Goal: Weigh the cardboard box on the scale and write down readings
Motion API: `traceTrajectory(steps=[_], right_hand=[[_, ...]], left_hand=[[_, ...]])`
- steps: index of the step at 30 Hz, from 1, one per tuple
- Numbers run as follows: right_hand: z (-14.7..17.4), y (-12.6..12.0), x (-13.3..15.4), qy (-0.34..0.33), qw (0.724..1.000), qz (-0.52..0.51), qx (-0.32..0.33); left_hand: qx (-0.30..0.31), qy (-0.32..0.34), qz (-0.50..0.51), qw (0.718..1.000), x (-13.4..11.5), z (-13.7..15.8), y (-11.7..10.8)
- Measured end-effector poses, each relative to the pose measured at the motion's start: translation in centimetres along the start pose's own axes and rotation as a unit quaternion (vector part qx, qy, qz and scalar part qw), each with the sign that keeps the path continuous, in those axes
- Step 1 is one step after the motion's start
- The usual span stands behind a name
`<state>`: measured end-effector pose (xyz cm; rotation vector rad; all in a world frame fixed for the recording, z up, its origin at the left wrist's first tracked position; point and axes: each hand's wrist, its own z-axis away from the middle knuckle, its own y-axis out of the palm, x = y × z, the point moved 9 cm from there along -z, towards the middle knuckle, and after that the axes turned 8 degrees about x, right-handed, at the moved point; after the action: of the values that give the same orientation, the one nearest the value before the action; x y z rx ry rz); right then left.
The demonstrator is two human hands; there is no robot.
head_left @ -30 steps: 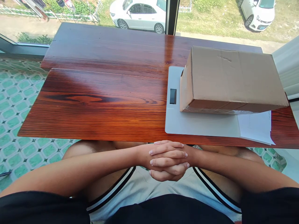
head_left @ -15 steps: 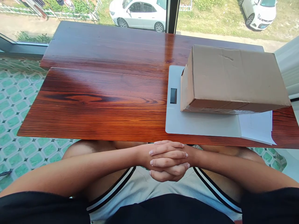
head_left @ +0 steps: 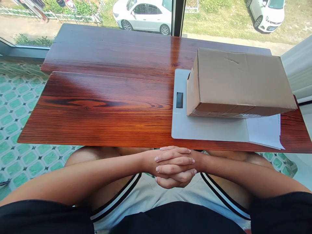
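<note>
My left hand (head_left: 151,162) and my right hand (head_left: 197,162) are clasped together, their fingers interlaced and closed. They rest above my lap, just below the near edge of the wooden table (head_left: 102,123). No object shows between them, though the palms are hidden. Beyond them, to the right, a brown cardboard box (head_left: 243,81) sits on a flat white scale (head_left: 207,128) with a small dark display (head_left: 179,100). White paper sheets (head_left: 264,131) lie at the scale's right side, partly covered by the box.
A second wooden board (head_left: 109,48) runs along the window behind the table. The window frame (head_left: 177,19) stands at the back, with parked cars outside. White curtain fabric (head_left: 296,71) hangs at right. Green and white floor tiles (head_left: 14,113) show at left.
The view has shifted a little, so the box and scale appear slightly farther left. My hands stay clasped in the same place.
</note>
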<state>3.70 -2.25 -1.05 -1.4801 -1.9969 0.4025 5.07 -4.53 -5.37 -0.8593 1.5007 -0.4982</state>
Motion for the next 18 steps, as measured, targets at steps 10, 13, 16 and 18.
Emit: traceTrajectory(steps=[10,13,16,18], right_hand=[[-0.2,0.0,0.3,-0.013,1.0,0.016,0.002],[-0.3,0.0,0.4,-0.015,1.0,0.011,0.008],[-0.2,0.0,0.3,-0.014,1.0,0.008,0.012],[-0.2,0.0,0.2,-0.013,1.0,0.007,0.006]], left_hand=[[0.038,-0.05,0.027,0.998,0.3,-0.3,0.5],[0.049,-0.072,0.046,0.995,0.7,-0.2,0.8],[0.026,-0.059,0.039,0.997,0.6,-0.2,0.4],[0.012,-0.042,0.029,0.999,0.3,-0.3,0.1]])
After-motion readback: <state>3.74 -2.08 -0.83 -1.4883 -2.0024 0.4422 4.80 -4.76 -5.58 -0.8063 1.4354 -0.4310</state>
